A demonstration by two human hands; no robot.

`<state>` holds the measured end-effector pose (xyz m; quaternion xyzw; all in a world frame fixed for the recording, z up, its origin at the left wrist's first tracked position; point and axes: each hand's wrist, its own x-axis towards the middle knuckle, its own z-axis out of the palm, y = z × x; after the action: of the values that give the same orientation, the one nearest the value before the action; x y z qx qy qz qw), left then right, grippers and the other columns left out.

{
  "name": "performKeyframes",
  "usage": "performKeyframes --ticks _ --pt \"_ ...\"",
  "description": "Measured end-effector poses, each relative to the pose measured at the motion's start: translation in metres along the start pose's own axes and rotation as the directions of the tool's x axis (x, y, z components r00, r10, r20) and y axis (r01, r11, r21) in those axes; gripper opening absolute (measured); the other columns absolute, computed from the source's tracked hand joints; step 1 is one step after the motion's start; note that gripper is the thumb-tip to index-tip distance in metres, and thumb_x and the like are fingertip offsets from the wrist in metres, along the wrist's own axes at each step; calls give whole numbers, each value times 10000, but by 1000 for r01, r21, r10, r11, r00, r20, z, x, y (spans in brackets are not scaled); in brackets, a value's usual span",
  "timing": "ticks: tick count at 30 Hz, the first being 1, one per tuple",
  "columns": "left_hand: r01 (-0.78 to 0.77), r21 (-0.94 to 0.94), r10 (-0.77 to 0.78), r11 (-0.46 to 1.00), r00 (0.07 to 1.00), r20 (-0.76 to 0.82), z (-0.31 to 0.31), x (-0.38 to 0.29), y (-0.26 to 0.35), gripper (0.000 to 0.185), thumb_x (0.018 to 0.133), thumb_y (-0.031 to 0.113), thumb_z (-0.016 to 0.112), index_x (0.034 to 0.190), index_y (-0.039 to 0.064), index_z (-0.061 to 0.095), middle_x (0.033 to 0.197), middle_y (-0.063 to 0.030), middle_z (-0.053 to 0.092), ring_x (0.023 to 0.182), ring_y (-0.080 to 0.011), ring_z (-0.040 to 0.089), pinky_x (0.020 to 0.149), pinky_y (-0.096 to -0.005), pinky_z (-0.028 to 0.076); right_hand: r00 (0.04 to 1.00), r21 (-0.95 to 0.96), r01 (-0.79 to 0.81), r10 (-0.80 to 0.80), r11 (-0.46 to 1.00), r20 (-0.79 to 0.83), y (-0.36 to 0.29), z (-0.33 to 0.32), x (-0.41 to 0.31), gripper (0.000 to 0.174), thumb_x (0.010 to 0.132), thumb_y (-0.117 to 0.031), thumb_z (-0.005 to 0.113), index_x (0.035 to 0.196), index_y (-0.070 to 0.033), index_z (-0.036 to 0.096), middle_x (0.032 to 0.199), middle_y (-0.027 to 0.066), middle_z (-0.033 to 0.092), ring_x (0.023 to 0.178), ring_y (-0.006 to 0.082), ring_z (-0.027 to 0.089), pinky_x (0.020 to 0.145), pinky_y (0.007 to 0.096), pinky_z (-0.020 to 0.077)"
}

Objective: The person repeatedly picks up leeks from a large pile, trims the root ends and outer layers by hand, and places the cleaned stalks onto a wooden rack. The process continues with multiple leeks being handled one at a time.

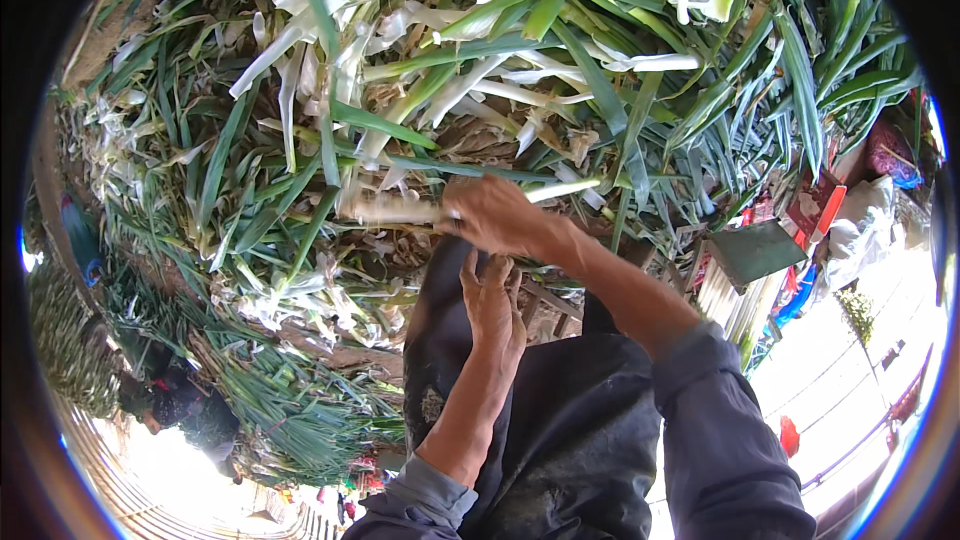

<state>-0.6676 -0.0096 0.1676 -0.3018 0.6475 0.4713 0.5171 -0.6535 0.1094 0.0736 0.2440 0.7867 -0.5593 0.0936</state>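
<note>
My right hand (pixel 491 214) is closed around a pale, motion-blurred stalk-like piece (pixel 397 211) that points left. Just right of that hand lies a white-green stalk (pixel 562 187); whether it passes into the grip cannot be told. My left hand (pixel 493 300) is below, palm up, fingers bent and apart, with nothing visible in it. Both hands are above my dark-clad knee (pixel 439 292). Beyond them spreads a heap of leek-like green onions (pixel 480 52), with white stalks, long green leaves and dry brown husks.
More green leaves are piled at lower left (pixel 292 405), near a dark-clothed person (pixel 176 397). On the right are a green panel (pixel 757 251), a red box (pixel 814 202), a white plastic bag (pixel 862 217) and a purple net bag (pixel 892 150). Wooden slats (pixel 551 304) show near my legs.
</note>
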Motion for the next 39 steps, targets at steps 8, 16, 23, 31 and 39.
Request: performKeyframes --ticks 8,16,23,31,39 --pt "-223 -207 244 953 966 82 -3 15 6 334 1007 300 710 1239 113 561 1176 -13 603 1139 -128 568 1017 -331 457 876 474 -382 147 794 460 -51 -91 -13 288 1050 -309 560 1199 -92 676 975 128 675 1019 279 619 959 516 502" --pt "-73 -182 93 981 990 107 24 -4 22 204 991 284 740 1059 123 635 981 23 639 970 -92 576 962 -313 412 775 -437 -580 301 688 -555 163 -92 61 409 945 -255 710 1217 11 560 1134 244 671 1100 407 638 957 529 469" --pt "-13 -170 28 985 996 86 26 0 19 266 971 276 766 1110 93 631 1015 16 615 1005 -100 571 968 -303 417 616 -285 -534 135 796 -776 182 -47 57 604 869 -343 808 1277 1 526 1111 217 699 1067 374 661 937 521 470" --pt "25 -130 -10 991 993 117 30 -3 12 276 981 257 754 1154 81 631 1069 6 603 1034 -97 558 980 -299 414 721 -341 -509 174 791 -671 184 -68 52 434 868 -334 797 1173 -47 683 1182 185 664 1114 380 626 943 524 483" --pt "0 -93 14 996 989 148 33 -2 8 280 995 250 736 1172 63 626 1087 0 596 1030 -98 565 975 -286 429 755 -336 -497 209 800 -621 191 -75 57 233 892 -128 706 1105 -36 689 1179 252 639 1022 471 661 848 564 550"
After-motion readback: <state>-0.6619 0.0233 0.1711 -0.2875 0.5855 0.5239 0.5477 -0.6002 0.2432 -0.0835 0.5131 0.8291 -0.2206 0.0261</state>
